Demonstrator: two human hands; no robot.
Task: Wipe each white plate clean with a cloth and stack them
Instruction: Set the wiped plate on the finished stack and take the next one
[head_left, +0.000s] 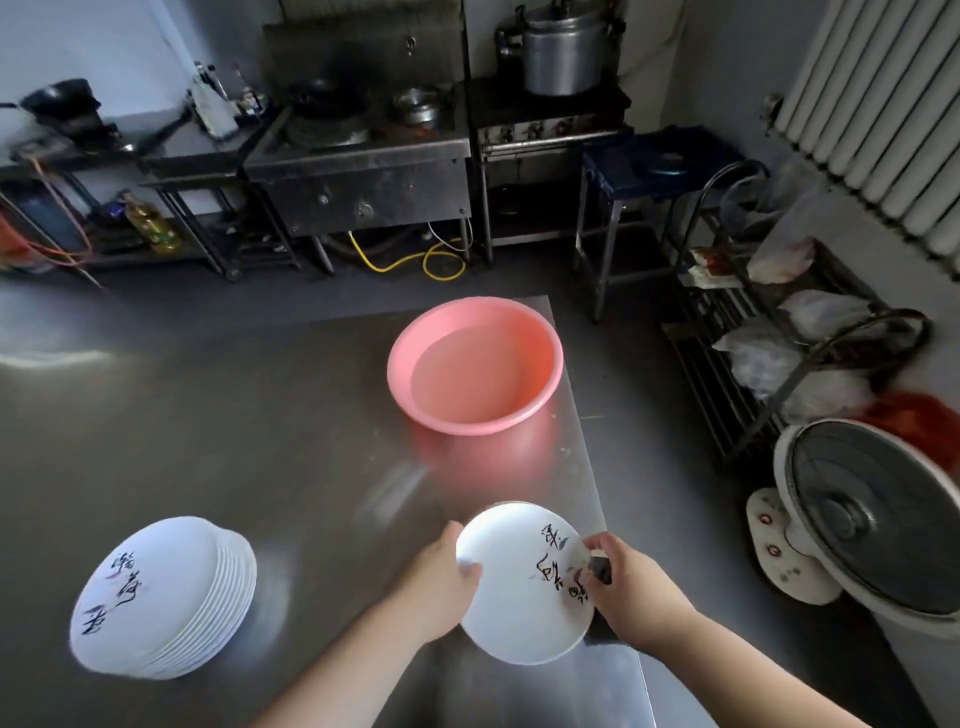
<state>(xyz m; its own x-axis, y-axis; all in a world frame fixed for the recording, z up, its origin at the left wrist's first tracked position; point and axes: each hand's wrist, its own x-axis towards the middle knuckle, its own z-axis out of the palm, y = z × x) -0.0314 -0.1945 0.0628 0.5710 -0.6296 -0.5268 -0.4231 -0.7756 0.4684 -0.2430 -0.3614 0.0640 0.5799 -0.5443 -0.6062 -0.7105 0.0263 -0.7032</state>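
A white plate (519, 587) with black brush lettering is tilted over the table's near right corner. My left hand (441, 582) grips its left rim, thumb on the face. My right hand (631, 587) holds a dark cloth (600, 569) pressed against the plate's right rim; most of the cloth is hidden under the hand and behind the plate. A tall stack of several matching white plates (161, 597) stands on the table at the near left, apart from both hands.
A pink basin (550, 358) holding water sits near the steel table's (234, 415) right edge. An electric fan (872, 514) and a rack with plastic bags (779, 358) stand right of the table. Stoves and pots line the far wall.
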